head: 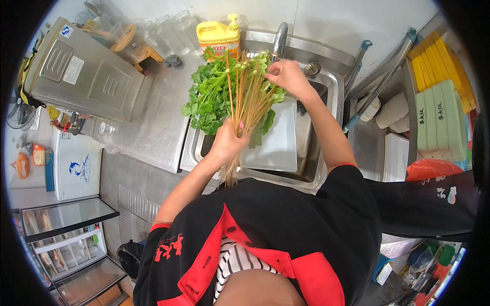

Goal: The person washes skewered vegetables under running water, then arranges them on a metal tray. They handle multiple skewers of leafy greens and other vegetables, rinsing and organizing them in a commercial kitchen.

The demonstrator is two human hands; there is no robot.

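Note:
My left hand (229,141) is closed around a bundle of thin bamboo skewers (245,105), their lower ends hanging below the fist towards my shirt. Pale green pieces sit near the far ends of several skewers. At the upper right of the bundle, my right hand (288,78) has its thumb and fingers pinched together beside the leaves; whether something is between them is hidden. Leafy green herbs (206,99) spread behind and left of the skewers, and broader green leaves (271,119) show on the right. A white plastic tray (281,149) lies under them across the steel sink (338,107).
Behind the sink stand a chrome faucet (281,36) and a yellow detergent jug (218,36). A drain strainer (312,69) sits on the right rim. Leftward are a steel cabinet (88,70) and a steel counter (153,114). Green containers (436,118) fill the right shelf.

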